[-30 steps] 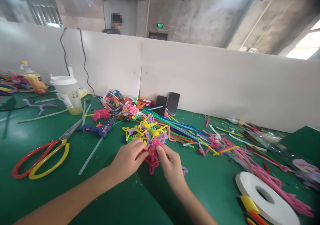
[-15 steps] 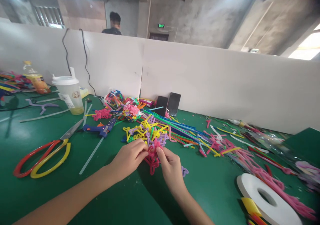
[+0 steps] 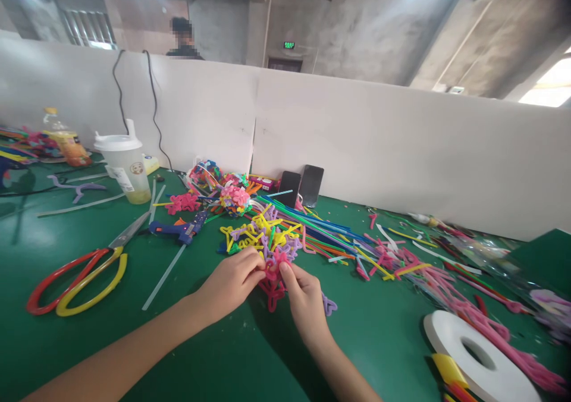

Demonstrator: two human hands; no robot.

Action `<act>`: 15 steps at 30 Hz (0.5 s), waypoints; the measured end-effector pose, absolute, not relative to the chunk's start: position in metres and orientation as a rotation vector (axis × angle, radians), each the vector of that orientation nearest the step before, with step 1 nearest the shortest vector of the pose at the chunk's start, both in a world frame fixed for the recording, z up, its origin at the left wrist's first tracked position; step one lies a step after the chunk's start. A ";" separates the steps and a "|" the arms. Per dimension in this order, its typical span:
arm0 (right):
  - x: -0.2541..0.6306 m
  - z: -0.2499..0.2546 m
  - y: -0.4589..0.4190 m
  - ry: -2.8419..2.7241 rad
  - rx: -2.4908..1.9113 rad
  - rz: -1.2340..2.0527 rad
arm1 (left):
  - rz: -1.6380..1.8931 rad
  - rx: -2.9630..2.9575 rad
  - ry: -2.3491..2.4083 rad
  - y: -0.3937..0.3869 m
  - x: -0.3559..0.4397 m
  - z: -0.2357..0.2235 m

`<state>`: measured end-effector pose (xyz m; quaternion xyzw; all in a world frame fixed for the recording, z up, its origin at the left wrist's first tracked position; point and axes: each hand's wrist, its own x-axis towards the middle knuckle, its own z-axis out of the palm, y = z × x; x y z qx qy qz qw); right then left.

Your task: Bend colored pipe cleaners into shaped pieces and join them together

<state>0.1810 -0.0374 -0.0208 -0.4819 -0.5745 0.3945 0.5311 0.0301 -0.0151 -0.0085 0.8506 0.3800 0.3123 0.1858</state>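
My left hand (image 3: pixel 229 283) and my right hand (image 3: pixel 306 301) meet over a pink pipe-cleaner shape (image 3: pixel 272 280) on the green table (image 3: pixel 187 342). Each hand pinches the pink shape with closed fingers, the left from the left side, the right from below. Just behind it lies a heap of yellow and purple bent pipe cleaners (image 3: pixel 263 235). A small purple piece (image 3: pixel 330 304) lies by my right hand.
Big red and yellow scissors (image 3: pixel 75 274), a blue glue gun (image 3: pixel 176 231) and glue sticks lie at left. A lidded cup (image 3: pixel 125 164), two phones (image 3: pixel 298 185), loose coloured sticks (image 3: pixel 366 253) and a white tape roll (image 3: pixel 477 354) surround the work. A person stands behind the white partition (image 3: pixel 357 134).
My hands stay on the pink shape with small finger shifts. The person behind the partition has moved left.
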 end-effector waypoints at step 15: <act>0.180 -0.027 -0.035 -1.367 -1.166 0.953 | 0.725 2.232 1.009 -0.010 0.026 -0.009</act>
